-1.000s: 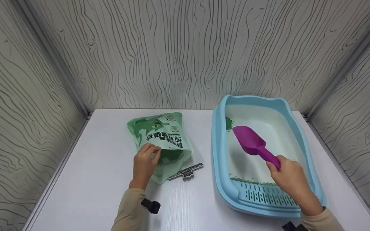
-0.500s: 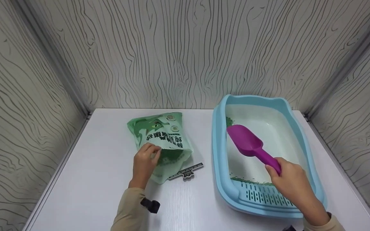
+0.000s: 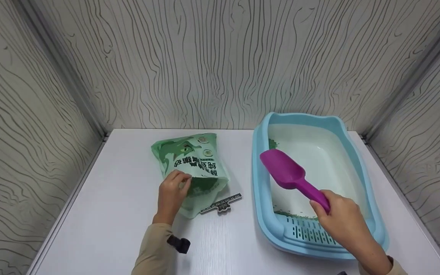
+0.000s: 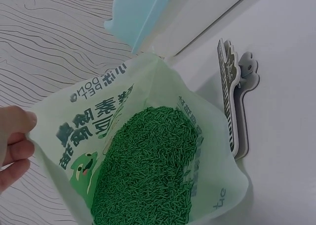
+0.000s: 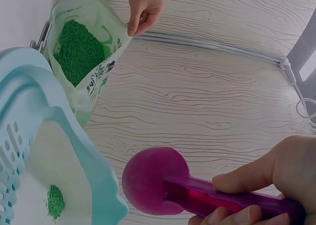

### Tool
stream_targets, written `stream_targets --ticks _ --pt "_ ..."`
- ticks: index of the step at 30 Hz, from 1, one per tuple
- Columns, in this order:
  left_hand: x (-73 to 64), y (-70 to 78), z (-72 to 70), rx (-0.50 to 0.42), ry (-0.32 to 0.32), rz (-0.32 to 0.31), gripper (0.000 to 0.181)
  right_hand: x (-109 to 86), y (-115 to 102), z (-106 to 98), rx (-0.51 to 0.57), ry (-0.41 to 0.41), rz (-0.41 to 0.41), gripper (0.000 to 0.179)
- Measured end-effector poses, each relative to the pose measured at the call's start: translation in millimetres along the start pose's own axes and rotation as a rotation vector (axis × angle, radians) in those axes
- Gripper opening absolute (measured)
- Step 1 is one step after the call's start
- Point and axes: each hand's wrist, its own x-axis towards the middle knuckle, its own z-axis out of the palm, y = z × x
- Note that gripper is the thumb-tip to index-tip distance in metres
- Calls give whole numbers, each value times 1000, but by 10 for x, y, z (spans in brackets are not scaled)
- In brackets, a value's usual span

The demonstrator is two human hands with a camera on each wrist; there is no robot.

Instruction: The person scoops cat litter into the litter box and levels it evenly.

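Observation:
My left hand [image 3: 172, 194] pinches the mouth of a green cat litter bag [image 3: 193, 152] and holds it open. Dark green litter pellets [image 4: 148, 165] show inside it in the left wrist view. A magenta scoop [image 3: 283, 168] is held by its handle in my right hand [image 3: 344, 219], raised above the left side of a blue-rimmed litter box [image 3: 261, 191]. No litter shows in the scoop's bowl in the head view. Within the box lies a small pile of green pellets [image 5: 55, 201], and a thin line of them runs along the front grate.
A clip [image 3: 223, 206] with a ruler-like edge lies on the white table [image 3: 117, 191], between bag and box. Wood-grain panels [image 3: 189, 65] stand behind and at both sides. The slotted grate [image 3: 311, 231] forms the near end of the box.
My right hand has carried the scoop leftward, from over the middle of the litter box to over its left rim. The left hand and the bag have stayed put.

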Motion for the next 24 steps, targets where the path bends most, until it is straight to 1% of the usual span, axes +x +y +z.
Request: stream_targets --ticks 6,10,19,24 --pt "-3 -4 1 -3 -2 1 13 -36 -129 68 10 -10 -34 23" --pt "-5 -5 -3 -7 2 5 14 -54 -201 122 14 -27 -50 22" --pt "-17 -18 9 -17 16 17 14 -75 -292 223 31 -111 -17 19" --pt "-10 -20 8 -16 16 17 14 -70 -316 262 28 -137 -4 21"
